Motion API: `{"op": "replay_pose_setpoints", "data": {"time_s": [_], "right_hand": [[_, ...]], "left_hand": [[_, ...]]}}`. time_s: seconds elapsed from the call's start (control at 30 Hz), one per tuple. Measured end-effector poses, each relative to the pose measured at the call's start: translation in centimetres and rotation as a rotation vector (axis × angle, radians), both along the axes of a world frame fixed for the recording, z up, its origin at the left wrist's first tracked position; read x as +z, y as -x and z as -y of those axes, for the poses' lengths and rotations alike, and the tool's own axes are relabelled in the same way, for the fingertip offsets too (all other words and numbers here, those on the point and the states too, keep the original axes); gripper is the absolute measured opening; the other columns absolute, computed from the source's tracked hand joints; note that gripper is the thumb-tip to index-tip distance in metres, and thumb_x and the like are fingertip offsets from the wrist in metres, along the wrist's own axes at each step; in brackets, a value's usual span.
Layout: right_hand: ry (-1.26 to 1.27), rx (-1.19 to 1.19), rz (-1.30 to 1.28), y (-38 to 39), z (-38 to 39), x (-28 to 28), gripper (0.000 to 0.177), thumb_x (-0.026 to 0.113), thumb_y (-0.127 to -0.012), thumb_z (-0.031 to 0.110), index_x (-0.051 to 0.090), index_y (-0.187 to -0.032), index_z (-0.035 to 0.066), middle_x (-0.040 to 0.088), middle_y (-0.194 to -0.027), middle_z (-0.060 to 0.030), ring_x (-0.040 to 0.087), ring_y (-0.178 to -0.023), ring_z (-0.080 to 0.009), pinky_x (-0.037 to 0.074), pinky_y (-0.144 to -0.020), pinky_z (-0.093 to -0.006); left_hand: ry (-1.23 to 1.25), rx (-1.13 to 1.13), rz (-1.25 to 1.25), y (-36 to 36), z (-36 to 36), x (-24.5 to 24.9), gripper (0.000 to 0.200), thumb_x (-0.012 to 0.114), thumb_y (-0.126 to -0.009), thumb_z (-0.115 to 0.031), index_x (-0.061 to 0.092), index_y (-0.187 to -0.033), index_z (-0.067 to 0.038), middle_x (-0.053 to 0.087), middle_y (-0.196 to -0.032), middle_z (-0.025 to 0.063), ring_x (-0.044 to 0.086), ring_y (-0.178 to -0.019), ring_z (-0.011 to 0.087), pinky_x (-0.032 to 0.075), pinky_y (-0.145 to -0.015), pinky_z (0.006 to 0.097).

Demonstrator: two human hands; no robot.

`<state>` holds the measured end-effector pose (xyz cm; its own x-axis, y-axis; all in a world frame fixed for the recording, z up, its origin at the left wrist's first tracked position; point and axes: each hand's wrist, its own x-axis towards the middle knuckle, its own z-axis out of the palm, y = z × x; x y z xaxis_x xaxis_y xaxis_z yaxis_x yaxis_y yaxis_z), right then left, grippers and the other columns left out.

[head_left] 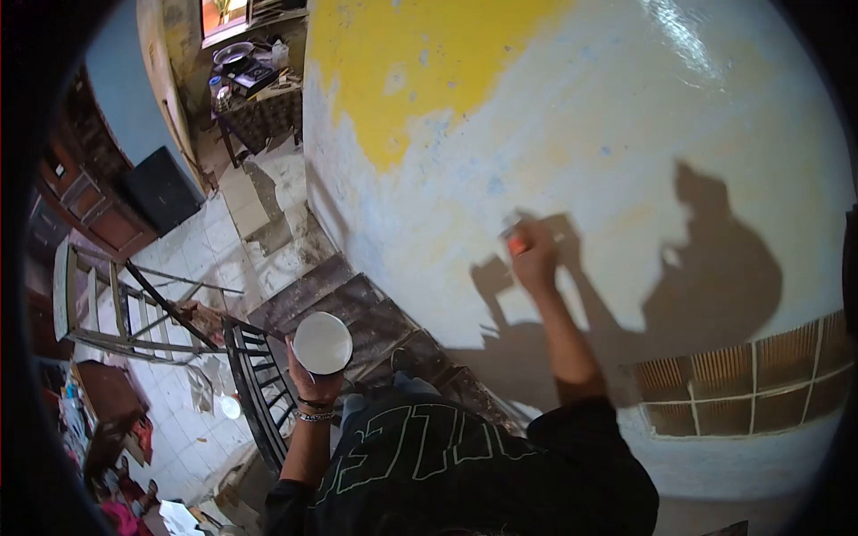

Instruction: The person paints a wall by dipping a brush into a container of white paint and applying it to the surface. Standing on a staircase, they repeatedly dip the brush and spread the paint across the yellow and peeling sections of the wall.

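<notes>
My right hand [534,259] is raised against the wall [572,116] and grips a small tool with an orange handle [517,241], its blade pressed flat on the pale surface. My left hand [313,380], with bracelets at the wrist, holds up a round white dish [322,343] of white paste at chest height, away from the wall. The wall is partly yellow at the top and covered with whitish filler lower down. My shadow falls on it to the right of the tool.
I stand high on a dark stairway [357,313] with a black metal railing [255,375] at my left. A wooden ladder [116,313] lies below on the tiled floor. A cluttered table [259,98] stands far down. A ventilation-block grille [751,375] sits low right.
</notes>
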<state>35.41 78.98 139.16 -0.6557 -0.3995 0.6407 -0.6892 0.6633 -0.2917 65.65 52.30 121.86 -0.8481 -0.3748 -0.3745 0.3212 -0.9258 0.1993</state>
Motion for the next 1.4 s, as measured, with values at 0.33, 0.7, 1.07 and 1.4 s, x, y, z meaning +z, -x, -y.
{"op": "replay_pose_setpoints", "data": {"time_s": [0.33,0.7,1.07,1.4], "right_hand": [[-0.259,-0.047,-0.400,2.2,-3.5,4.5,0.010,0.066,-0.082,0.008,0.064,-0.092,0.009,0.063,-0.086,-0.0125,0.062,-0.081,-0.0300,0.049,-0.066,-0.0406],[0.121,0.016,0.411,-1.8,-0.5,-3.5,0.018,0.077,-0.080,0.017,0.067,-0.086,0.003,0.068,-0.081,-0.0124,0.065,-0.075,-0.0258,0.051,-0.071,-0.0359],[-0.291,0.338,0.310,-1.2,2.9,-25.6,0.009,0.063,-0.080,0.012,0.064,-0.089,0.010,0.062,-0.100,-0.0081,0.065,-0.080,-0.0317,0.054,-0.067,-0.0419],[-0.496,0.229,0.351,6.3,2.9,-31.4,0.007,0.063,-0.076,0.011,0.061,-0.082,0.011,0.062,-0.091,-0.0058,0.063,-0.085,-0.0274,0.053,-0.066,-0.0422]], "left_hand": [[-0.013,0.021,0.061,-1.8,-0.4,-0.4,0.056,0.044,-0.095,-0.057,0.059,-0.123,-0.011,0.065,-0.116,0.0056,0.061,-0.108,0.0260,0.046,-0.096,0.0424],[-0.033,0.020,-0.024,-1.9,-1.2,-0.5,0.062,0.040,-0.097,-0.058,0.057,-0.126,-0.006,0.063,-0.121,0.0088,0.060,-0.112,0.0274,0.045,-0.098,0.0435],[0.125,0.182,0.015,-4.9,-4.1,-4.3,0.068,0.034,-0.096,-0.059,0.042,-0.141,-0.008,0.052,-0.135,0.0152,0.055,-0.120,0.0370,0.046,-0.100,0.0479],[0.015,0.139,0.119,-1.1,-4.3,-2.4,0.058,0.037,-0.098,-0.057,0.053,-0.125,-0.008,0.062,-0.117,0.0205,0.063,-0.103,0.0372,0.055,-0.085,0.0427]]}}
